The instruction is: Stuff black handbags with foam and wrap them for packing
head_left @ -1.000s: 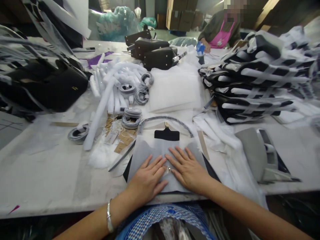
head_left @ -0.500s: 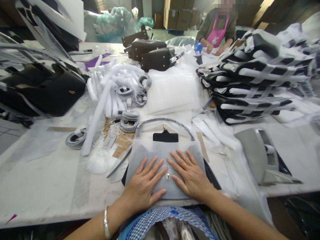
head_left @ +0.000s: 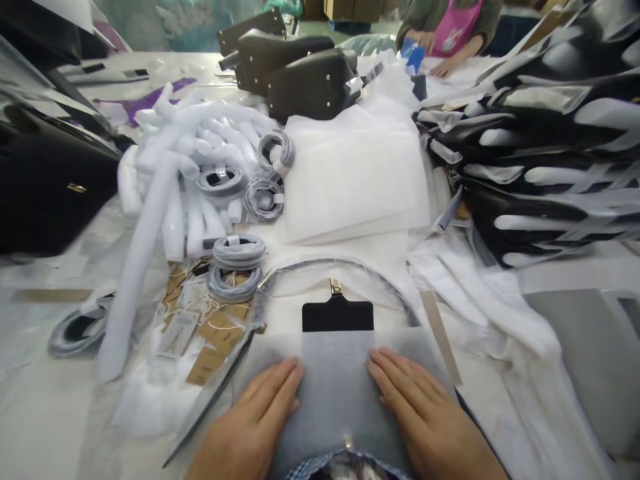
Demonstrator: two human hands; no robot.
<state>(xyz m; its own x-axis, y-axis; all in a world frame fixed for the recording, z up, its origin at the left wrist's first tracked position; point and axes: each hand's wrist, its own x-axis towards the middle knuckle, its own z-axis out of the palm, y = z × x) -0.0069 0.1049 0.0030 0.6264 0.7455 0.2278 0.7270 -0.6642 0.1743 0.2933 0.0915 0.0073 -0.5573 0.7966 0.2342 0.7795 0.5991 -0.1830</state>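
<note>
A handbag lies flat before me, its front covered by a translucent white sheet [head_left: 337,387]. Beyond the sheet's far edge a black flap tab [head_left: 337,317] with a gold clasp [head_left: 335,287] sticks out. The plastic-wrapped handle [head_left: 320,263] arches behind it. My left hand [head_left: 255,420] lies flat on the left part of the sheet, fingers stretched and close together. On the right part rests my right hand [head_left: 425,413], likewise flat, holding nothing. A small gold fitting [head_left: 349,441] shows near the bottom, partly hidden by my checked clothing.
Coiled wrapped straps [head_left: 235,283] and brown tags [head_left: 213,347] lie left of the bag, near white foam tubes [head_left: 170,220]. White sheets [head_left: 355,173] are stacked beyond. Wrapped black bags [head_left: 550,180] are piled at right, a black bag [head_left: 45,193] at left. Across the table stands a person in a pink apron [head_left: 455,27].
My hands have moved apart towards the bag's sides, and their spread fingers have come together. The view has shifted closer and lower over the table.
</note>
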